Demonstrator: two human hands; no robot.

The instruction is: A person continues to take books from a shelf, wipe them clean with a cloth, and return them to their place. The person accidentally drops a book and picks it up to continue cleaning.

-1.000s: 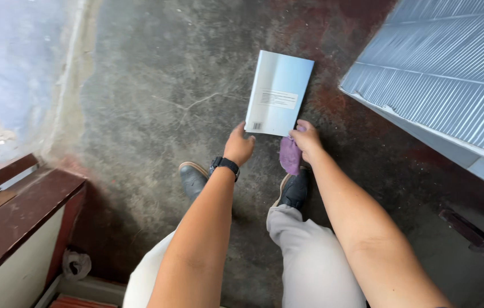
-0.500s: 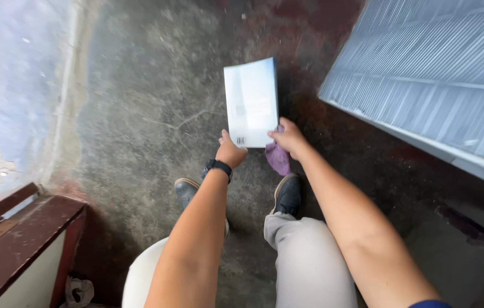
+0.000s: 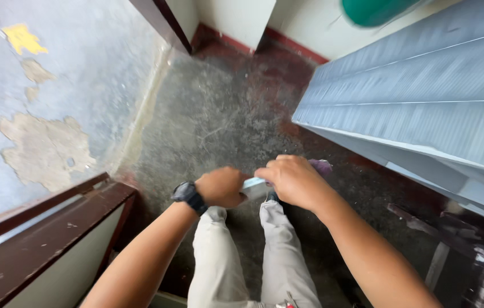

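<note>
Left grip: left hand [image 3: 223,186] closed on the near end of a thin pale-blue booklet [image 3: 253,183]; fingers curled under, knuckles up.
Right grip: right hand [image 3: 292,179] clenched over the other end of the booklet, with a purple cloth [image 3: 322,166] sticking out past its far side; whether the fingers pinch the cloth itself cannot be told.
Booklet: seen edge-on, only a narrow strip showing between the two hands, held in the air above the floor and in front of the knees.
Watch: a dark watch [image 3: 188,195] on the left wrist.
Arms: both forearms bare, reaching forward from the bottom edge and meeting at the middle.
Legs: light grey trousers [image 3: 236,256] directly below the hands.
Floor: rough grey concrete floor [image 3: 219,120], stained reddish toward the far wall.
Left side: blue-grey wall [image 3: 54,85] with flaking patches and a yellow spot; a dark brown wooden frame [image 3: 48,234] at the lower left.
Right side: corrugated grey metal sheet [image 3: 419,97] slanting across, near the right hand but apart from it.
Top: part of a green round object [image 3: 376,10] at the upper edge; a pale wall with a red skirting beyond the floor.
Lower right: dark clutter, too blurred to tell.
</note>
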